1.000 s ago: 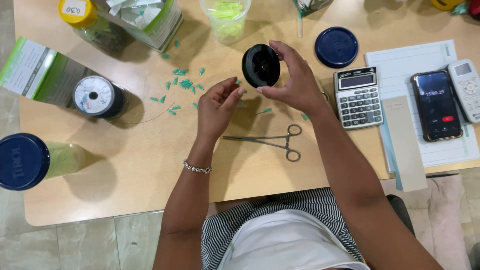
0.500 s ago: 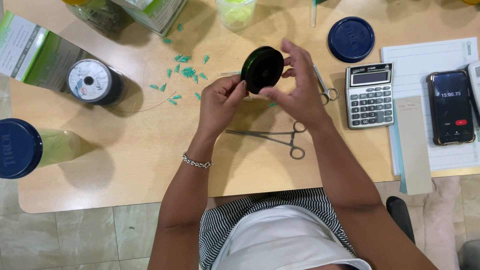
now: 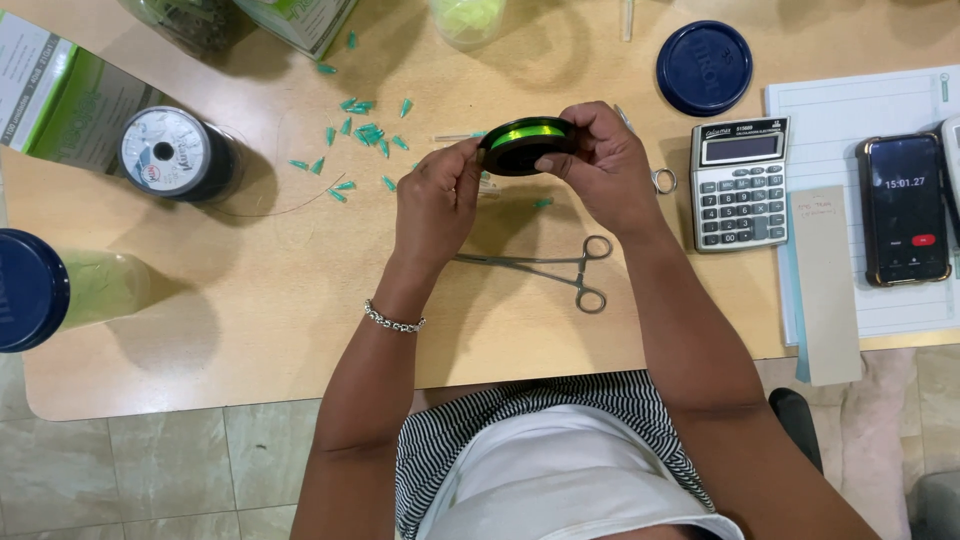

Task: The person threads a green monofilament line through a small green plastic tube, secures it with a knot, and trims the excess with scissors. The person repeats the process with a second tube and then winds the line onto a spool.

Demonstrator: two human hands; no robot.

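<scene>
A black spool wound with bright green line [image 3: 525,143] is held above the wooden table [image 3: 250,300], tilted so its green edge shows. My right hand [image 3: 600,165] grips its right side, fingers over the top rim. My left hand [image 3: 438,195] pinches the spool's left rim; a silver bracelet sits on that wrist. Below the hands, steel forceps [image 3: 560,268] lie flat on the table. Several small teal cone-shaped tips [image 3: 360,135] are scattered just left of the spool.
A second spool [image 3: 175,153] stands at the left by a green box [image 3: 55,95]. A blue-lidded jar [image 3: 40,290] lies at the far left. A blue lid [image 3: 703,66], calculator [image 3: 740,182], phone [image 3: 905,210] and lined notepad [image 3: 850,110] fill the right.
The spool has been turned from showing its flat black face to showing its green-wound edge. Both hands stayed on it, shifting slightly.
</scene>
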